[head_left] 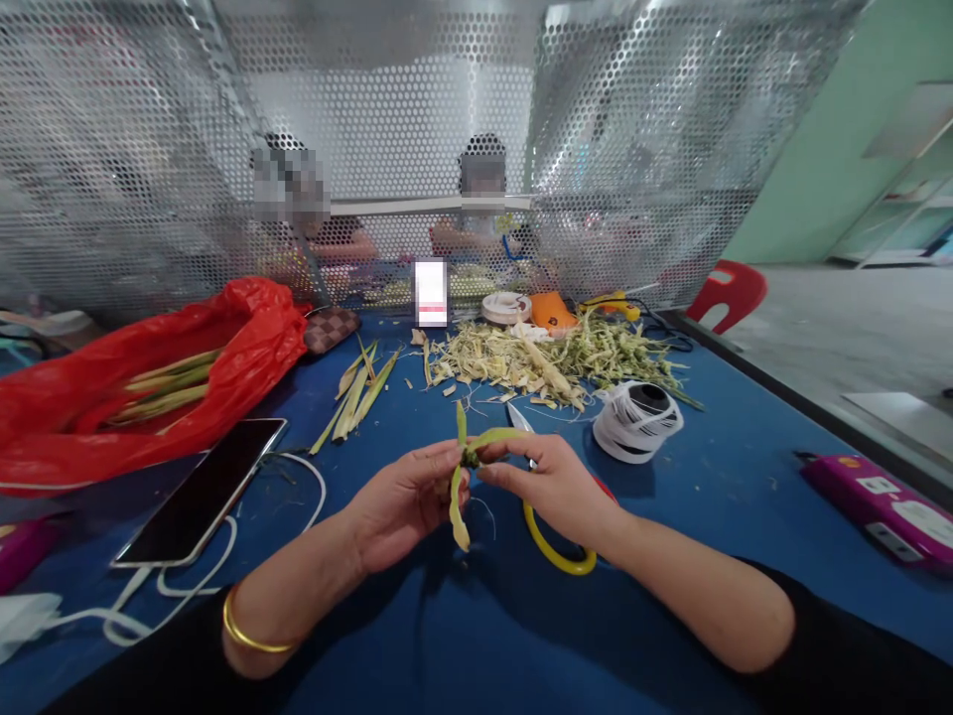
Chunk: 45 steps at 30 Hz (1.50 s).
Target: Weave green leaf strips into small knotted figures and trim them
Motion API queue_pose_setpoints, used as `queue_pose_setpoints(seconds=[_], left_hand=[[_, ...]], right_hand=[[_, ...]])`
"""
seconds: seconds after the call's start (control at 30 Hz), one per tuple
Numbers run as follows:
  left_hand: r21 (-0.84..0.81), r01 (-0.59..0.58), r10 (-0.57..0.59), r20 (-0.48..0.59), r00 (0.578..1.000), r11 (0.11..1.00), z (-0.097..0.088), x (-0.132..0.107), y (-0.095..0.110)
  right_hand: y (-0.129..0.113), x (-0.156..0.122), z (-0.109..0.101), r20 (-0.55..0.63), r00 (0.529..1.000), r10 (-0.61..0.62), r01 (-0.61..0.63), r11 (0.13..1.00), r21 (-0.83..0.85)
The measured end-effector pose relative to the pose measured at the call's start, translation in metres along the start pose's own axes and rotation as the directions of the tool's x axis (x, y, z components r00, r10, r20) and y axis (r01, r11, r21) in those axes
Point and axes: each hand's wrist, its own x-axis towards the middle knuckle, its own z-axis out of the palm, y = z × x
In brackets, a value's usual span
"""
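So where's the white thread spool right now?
In the head view, the white thread spool is right of centre on the blue table, beyond the right hand.

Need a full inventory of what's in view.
Table: one, blue, foreground
Bag: one, red, left
Phone: one, black, left
Cable: one, white, beside phone
Plug: one, white, lower left
Pouch: one, brown, rear left
Scrap heap: one, greenish, rear centre
Loose strips: several, yellowish, left of heap
Lit display: one, white, rear
Roll: one, white, behind heap
Packet: one, orange, beside roll
Unclear object: one, yellow, rear right
Scissors: one, yellow, right of centre
Spool: one, white, right
Purple items: two, purple, side edges
Mesh: one, silver, rear
Chair: one, red, far right
People: two, blurred, behind mesh
Leaf piece: one, green, centre
Bracelet: one, gold, left wrist
Left hand: one, bare, holding leaf piece
Right hand: one, bare, at leaf piece
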Motion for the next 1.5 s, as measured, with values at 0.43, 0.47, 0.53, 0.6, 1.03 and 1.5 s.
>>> queue_pose_setpoints(seconds=[0.43,0.47,0.53,0.6,1.03,1.5], left_hand=[[-0.017,0.018,-0.021,-0.188,0.982,1.0,0.012,-0.006,-0.004],[0.001,0.016,-0.016,-0.201,0.979,1.0,0.012,-0.006,-0.003],[0.032,0.015,-0.008,-0.216,0.976,0.999,0.011,-0.006,-0.002],[0.045,0.013,-0.003,-0.218,0.976,0.999,0.01,-0.006,-0.002],[0.268,0.024,0.003,-0.101,0.995,0.963,0.009,-0.006,-0.001],[0.531,-0.019,0.101,-0.125,0.987,0.847,0.018,-0.009,-0.01]], right_hand=[[0.004,-0.003,-0.002,0.118,0.88,-0.46,0.425,0.652,-0.627],[0.004,-0.003,-0.002,0.119,0.874,-0.472,0.43,0.634,-0.643],[0.005,-0.003,-0.001,0.124,0.874,-0.47,0.427,0.62,-0.658],[0.007,-0.003,-0.002,0.14,0.882,-0.45,0.42,0.618,-0.665],[0.021,0.002,-0.005,0.222,0.898,-0.379,0.424,0.613,-0.667],[0.008,0.008,-0.013,0.001,1.0,0.017,-0.016,0.986,-0.164]])
